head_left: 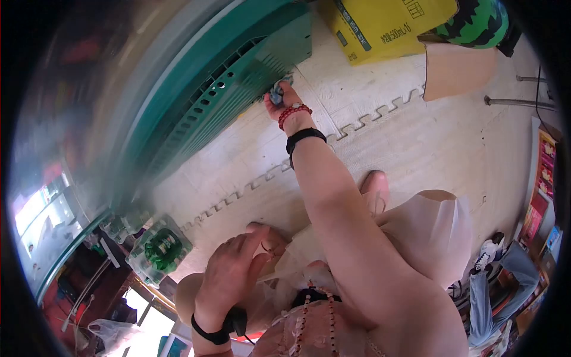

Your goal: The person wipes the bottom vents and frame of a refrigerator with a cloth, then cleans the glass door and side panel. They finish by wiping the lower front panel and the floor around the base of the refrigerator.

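Note:
My right hand (283, 102), with a red bead bracelet and a black band on the wrist, reaches far forward. Its fingers are closed around a crumpled bluish-grey cloth (277, 94), close to the bottom edge of a green vented panel (238, 89). The panel has a row of holes and slats and belongs to a large cabinet with a glossy curved front. Near my bent knee, my left hand (229, 273) is raised with nothing in it, fingers extended and thumb apart. A black band circles that wrist too.
Pale interlocking floor tiles (369, 119) lie below me. A yellow box (386, 30), a brown cardboard flap (455, 70) and a green-black patterned round object (476, 24) are at upper right. Wrapped green bottles (162, 250) stand at lower left. Jeans (482, 303) and a sneaker (489, 253) show at right.

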Action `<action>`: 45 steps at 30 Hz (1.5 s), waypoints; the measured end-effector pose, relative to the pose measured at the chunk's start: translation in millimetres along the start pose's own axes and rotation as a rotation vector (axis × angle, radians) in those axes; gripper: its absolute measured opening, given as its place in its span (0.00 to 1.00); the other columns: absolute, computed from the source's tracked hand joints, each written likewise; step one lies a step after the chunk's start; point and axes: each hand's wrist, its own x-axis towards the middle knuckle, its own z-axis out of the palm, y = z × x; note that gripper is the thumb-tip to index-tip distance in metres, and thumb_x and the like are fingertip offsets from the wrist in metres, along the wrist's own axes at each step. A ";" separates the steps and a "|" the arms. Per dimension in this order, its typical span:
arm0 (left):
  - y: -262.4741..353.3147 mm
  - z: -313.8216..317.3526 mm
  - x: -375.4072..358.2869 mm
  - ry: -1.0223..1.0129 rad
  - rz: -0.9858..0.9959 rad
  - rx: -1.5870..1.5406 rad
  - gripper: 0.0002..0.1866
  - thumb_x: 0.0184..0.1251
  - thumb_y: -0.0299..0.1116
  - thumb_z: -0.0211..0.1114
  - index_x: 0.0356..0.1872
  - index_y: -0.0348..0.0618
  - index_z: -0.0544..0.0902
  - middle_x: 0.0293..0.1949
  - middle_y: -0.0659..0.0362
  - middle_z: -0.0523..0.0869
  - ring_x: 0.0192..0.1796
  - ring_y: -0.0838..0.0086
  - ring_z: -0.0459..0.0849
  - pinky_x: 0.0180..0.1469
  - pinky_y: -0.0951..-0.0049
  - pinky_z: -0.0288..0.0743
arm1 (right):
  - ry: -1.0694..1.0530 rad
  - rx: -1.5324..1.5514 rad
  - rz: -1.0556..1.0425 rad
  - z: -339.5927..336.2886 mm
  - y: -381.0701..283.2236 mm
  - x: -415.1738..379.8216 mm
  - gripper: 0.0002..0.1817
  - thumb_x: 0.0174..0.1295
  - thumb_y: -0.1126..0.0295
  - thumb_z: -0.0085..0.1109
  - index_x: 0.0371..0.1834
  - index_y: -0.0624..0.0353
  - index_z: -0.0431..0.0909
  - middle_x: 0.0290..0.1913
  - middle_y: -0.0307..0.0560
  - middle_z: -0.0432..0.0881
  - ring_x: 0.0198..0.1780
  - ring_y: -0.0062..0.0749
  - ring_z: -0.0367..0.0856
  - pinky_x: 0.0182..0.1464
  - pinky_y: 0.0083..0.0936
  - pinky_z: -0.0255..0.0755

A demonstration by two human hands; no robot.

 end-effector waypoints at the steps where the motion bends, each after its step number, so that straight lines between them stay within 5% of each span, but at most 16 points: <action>1: -1.2 0.7 3.6 0.020 0.007 -0.017 0.25 0.55 0.28 0.64 0.57 0.47 0.71 0.41 0.50 0.81 0.44 0.56 0.80 0.43 0.62 0.75 | -0.006 0.001 0.014 -2.1 -0.8 1.2 0.11 0.60 0.62 0.60 0.39 0.53 0.72 0.33 0.41 0.75 0.32 0.35 0.75 0.33 0.32 0.79; 7: 0.6 -1.6 19.0 -0.009 0.033 -0.010 0.25 0.55 0.27 0.63 0.57 0.48 0.71 0.41 0.50 0.81 0.43 0.56 0.80 0.43 0.63 0.75 | 0.092 -0.132 0.105 -21.6 41.1 12.1 0.15 0.58 0.63 0.60 0.47 0.52 0.71 0.43 0.47 0.73 0.39 0.36 0.74 0.33 0.30 0.81; 16: -16.5 0.6 1.6 0.032 -0.048 -0.039 0.26 0.55 0.27 0.64 0.58 0.48 0.71 0.41 0.50 0.81 0.43 0.58 0.81 0.44 0.64 0.76 | -0.047 0.212 -0.078 3.7 -19.8 16.4 0.09 0.54 0.68 0.63 0.35 0.54 0.74 0.33 0.38 0.78 0.30 0.32 0.76 0.31 0.29 0.78; 19: -14.4 4.2 -7.4 0.000 -0.044 -0.059 0.26 0.55 0.27 0.65 0.58 0.47 0.72 0.41 0.50 0.81 0.43 0.58 0.81 0.44 0.64 0.76 | -0.168 0.129 -0.067 -6.9 -6.1 9.8 0.09 0.54 0.67 0.63 0.35 0.54 0.74 0.33 0.39 0.78 0.31 0.33 0.76 0.31 0.29 0.78; 23: -10.9 4.3 -6.3 -0.040 -0.038 -0.012 0.26 0.55 0.28 0.65 0.57 0.46 0.72 0.41 0.50 0.81 0.43 0.58 0.81 0.44 0.64 0.75 | -0.010 -0.112 0.125 -24.9 27.2 18.2 0.08 0.57 0.66 0.61 0.34 0.55 0.73 0.32 0.43 0.76 0.32 0.34 0.76 0.32 0.30 0.79; 30: -18.4 4.5 -8.1 0.065 -0.071 -0.027 0.26 0.55 0.28 0.65 0.57 0.46 0.72 0.41 0.50 0.82 0.44 0.58 0.81 0.45 0.64 0.75 | -0.097 0.225 0.016 -14.5 15.0 23.8 0.07 0.59 0.65 0.60 0.32 0.54 0.73 0.27 0.40 0.76 0.27 0.33 0.75 0.30 0.30 0.78; 40: -19.8 6.9 -24.9 0.034 -0.065 -0.082 0.25 0.56 0.29 0.64 0.57 0.46 0.72 0.42 0.49 0.81 0.44 0.56 0.80 0.44 0.63 0.75 | -0.151 0.107 0.025 -6.7 -15.0 19.9 0.10 0.55 0.63 0.61 0.38 0.51 0.75 0.35 0.39 0.79 0.33 0.36 0.75 0.33 0.32 0.76; 45: -14.4 5.8 -13.3 0.021 -0.005 -0.053 0.25 0.56 0.29 0.64 0.57 0.46 0.72 0.41 0.49 0.81 0.44 0.56 0.80 0.44 0.63 0.75 | -0.061 -0.071 0.093 -26.0 42.9 10.3 0.09 0.58 0.62 0.59 0.36 0.52 0.73 0.33 0.42 0.77 0.32 0.35 0.75 0.32 0.32 0.78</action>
